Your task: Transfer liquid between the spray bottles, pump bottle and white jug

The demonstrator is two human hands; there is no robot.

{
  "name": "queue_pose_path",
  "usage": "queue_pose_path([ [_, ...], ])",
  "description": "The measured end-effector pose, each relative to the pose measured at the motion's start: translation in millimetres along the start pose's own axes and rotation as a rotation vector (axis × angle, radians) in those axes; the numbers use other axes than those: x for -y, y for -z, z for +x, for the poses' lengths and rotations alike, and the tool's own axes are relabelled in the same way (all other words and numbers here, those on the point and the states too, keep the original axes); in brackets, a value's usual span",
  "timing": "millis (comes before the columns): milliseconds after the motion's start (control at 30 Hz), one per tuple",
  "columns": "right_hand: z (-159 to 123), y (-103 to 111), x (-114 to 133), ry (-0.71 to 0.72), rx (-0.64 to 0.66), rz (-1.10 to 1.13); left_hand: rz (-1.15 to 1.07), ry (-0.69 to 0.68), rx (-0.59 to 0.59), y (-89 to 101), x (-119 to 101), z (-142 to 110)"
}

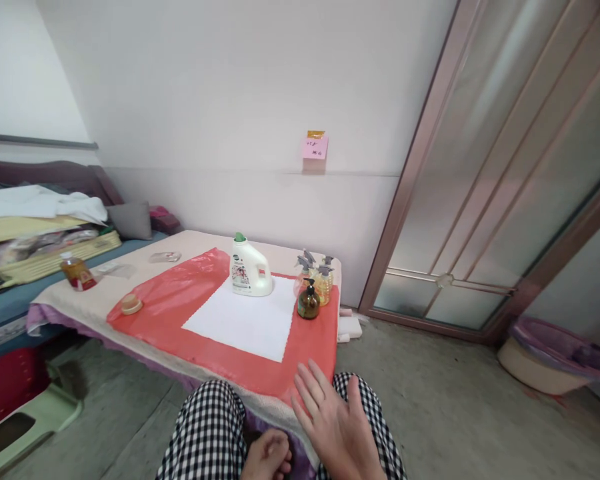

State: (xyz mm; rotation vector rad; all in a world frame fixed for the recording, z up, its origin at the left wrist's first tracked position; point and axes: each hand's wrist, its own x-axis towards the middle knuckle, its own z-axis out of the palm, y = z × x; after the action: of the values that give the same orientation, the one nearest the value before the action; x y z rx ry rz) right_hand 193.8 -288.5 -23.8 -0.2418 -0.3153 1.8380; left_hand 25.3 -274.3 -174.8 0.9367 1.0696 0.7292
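My right hand (333, 417) is open, fingers spread, hovering over my right knee at the near edge of the low table (70, 297). My left hand (267, 457) rests curled between my knees, fingers folded in with nothing visible in them. On the table lies a red plastic sheet (170, 300) with a white sheet (247, 320) on top. A white detergent jug (249, 268) with a green cap stands at the white sheet's far edge. To its right stand a dark round pump bottle (309, 301) and spray bottles (317, 273).
A small round lid (131, 305) and an amber bottle (77, 272) sit at the table's left. Folded bedding (40, 220) lies on a bed at left. A sliding door (505, 200) fills the right; a lined basin (555, 353) sits on the floor. A pink note (315, 147) sticks to the wall.
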Motion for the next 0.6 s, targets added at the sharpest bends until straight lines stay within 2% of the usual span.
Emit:
queue_pose_path([
  [100, -1, -2, 1, 0.091, -0.097, -0.155, -0.066, -0.222, -0.038, -4.1, -34, -11],
  [200, 0, -4, 4, 0.178, -0.1, -0.459, -0.077, -0.396, -0.048, -11.1, -85, -30],
  [333, 3, -14, 9, 0.211, -0.083, -0.765, 0.021, -0.48, -0.058, -20.7, -142, -53],
  [433, 3, -27, 15, 0.245, -0.126, -0.938, 0.042, -0.515, -0.082, -24.8, -158, -58],
  [533, 4, -33, 18, 0.273, -0.186, -1.076, 0.02, -0.513, -0.101, -23.7, -156, -54],
  [600, 6, -29, 20, 0.286, -0.222, -1.13, -0.013, -0.504, -0.117, -19.6, -148, -49],
])
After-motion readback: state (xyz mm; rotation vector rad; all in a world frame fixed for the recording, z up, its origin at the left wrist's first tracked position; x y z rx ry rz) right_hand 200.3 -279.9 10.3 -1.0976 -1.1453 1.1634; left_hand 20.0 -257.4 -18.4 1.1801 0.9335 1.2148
